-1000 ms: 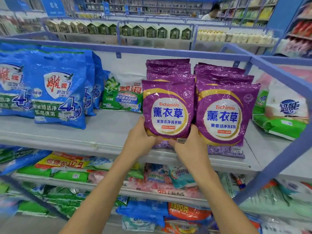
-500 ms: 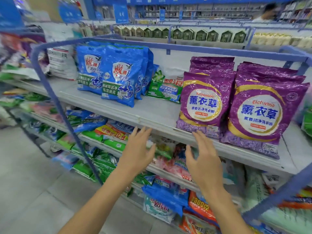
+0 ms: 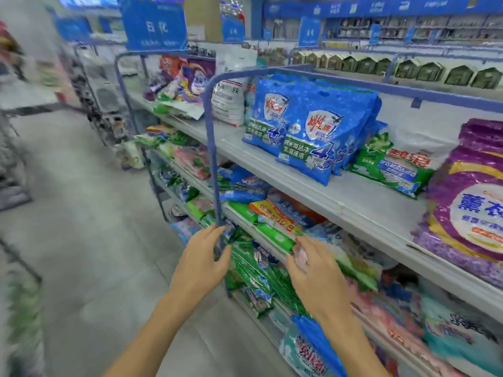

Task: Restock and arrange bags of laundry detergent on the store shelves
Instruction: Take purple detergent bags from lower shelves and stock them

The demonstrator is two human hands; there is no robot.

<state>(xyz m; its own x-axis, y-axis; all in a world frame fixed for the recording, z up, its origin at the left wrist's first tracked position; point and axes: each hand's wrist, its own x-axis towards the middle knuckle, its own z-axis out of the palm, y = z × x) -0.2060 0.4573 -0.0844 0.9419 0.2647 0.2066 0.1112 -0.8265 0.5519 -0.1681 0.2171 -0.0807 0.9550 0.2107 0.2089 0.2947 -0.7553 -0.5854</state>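
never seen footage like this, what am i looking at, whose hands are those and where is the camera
There is no machine here. A person wears a wide-angle camera on the head, so this single picture looks forward and down along their own arms in a shop aisle. The left hand and the right hand are both open and hold nothing. They hover in front of the mixed bags stacked lower down. The left hand is at the blue frame post, but it is unclear whether it touches it. On the top shelf, blue detergent bags stand upright. A green and white bag sits beside them, and purple bags stand at the right edge. The left side of the picture is blurred.
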